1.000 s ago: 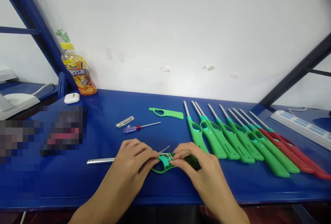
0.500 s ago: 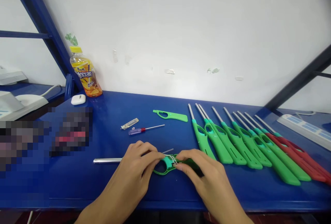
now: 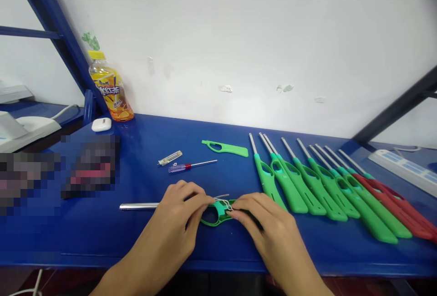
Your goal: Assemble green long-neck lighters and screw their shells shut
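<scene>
An opened green gas lighter [image 3: 212, 224] lies near the table's front edge, its metal tube pointing left and its teal trigger [image 3: 217, 207] exposed. Thin white wires [image 3: 223, 202] loop over the open body. My left hand [image 3: 177, 214] closes over the neck, thumb and forefinger pinched beside the trigger. The fingers of my right hand [image 3: 269, 223] grip the body's right part, fingertips pressed at the wire ends; what exactly they pinch is hidden. Beyond the hands lie a loose green half-shell [image 3: 232, 150], a screwdriver [image 3: 186, 167] and a small clear part [image 3: 170, 158].
Several green lighters [image 3: 297, 193] and red ones [image 3: 399, 209] lie in a row on the right. At the back left stand a tea bottle [image 3: 111, 89] and a white case [image 3: 101, 125]. A power strip [image 3: 406, 170] lies far right, below the white wall.
The view has tilted and shifted slightly, so the table sits a little higher in it. Both hands keep their hold on the lighter, with only small finger movements.
</scene>
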Demonstrator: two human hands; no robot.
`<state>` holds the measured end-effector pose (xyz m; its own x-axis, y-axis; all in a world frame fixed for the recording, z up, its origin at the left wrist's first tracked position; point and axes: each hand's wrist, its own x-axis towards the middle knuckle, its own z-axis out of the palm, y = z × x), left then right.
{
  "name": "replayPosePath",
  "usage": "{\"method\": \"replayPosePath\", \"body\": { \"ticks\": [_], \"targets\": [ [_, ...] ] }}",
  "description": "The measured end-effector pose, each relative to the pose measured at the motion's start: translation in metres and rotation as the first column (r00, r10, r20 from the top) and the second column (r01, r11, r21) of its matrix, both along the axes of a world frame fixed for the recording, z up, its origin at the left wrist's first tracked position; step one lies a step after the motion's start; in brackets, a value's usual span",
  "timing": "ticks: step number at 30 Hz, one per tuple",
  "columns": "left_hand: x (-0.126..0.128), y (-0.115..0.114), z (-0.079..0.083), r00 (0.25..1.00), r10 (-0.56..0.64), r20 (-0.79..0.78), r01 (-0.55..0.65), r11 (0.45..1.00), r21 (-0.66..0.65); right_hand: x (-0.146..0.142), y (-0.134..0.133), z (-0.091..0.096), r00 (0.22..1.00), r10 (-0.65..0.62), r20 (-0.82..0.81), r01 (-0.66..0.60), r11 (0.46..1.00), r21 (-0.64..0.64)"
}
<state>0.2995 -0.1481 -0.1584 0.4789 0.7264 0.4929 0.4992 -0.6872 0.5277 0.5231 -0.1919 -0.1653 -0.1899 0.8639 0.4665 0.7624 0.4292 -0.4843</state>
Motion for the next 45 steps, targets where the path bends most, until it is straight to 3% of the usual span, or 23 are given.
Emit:
{"method": "replayPosePath", "body": {
  "ticks": [10, 16, 28, 36, 45],
  "targets": [
    [0.002, -0.003, 0.001, 1.0, -0.009, -0.002, 0.009, 0.996, -0.084, 0.0, -0.001, 0.004, 0.997, 0.043, 0.072, -0.041, 0.999, -0.03],
    [0.003, -0.009, 0.009, 1.0, 0.0, 0.006, 0.0, 0.998, -0.07, 0.001, -0.001, 0.003, 0.997, 0.042, 0.069, -0.039, 0.998, -0.042],
    [0.004, -0.01, 0.009, 0.999, 0.048, -0.014, -0.047, 0.998, 0.035, -0.001, -0.008, 0.003, 0.991, 0.052, 0.12, -0.049, 0.998, -0.024],
    [0.006, -0.012, 0.013, 0.992, 0.063, -0.106, -0.053, 0.994, 0.1, 0.002, -0.005, 0.002, 0.995, 0.088, 0.038, -0.087, 0.995, -0.039],
    [0.007, -0.011, 0.011, 0.991, 0.078, -0.108, -0.062, 0.987, 0.149, 0.0, -0.004, 0.006, 0.992, 0.056, -0.11, -0.059, 0.998, -0.016]
  ]
}}
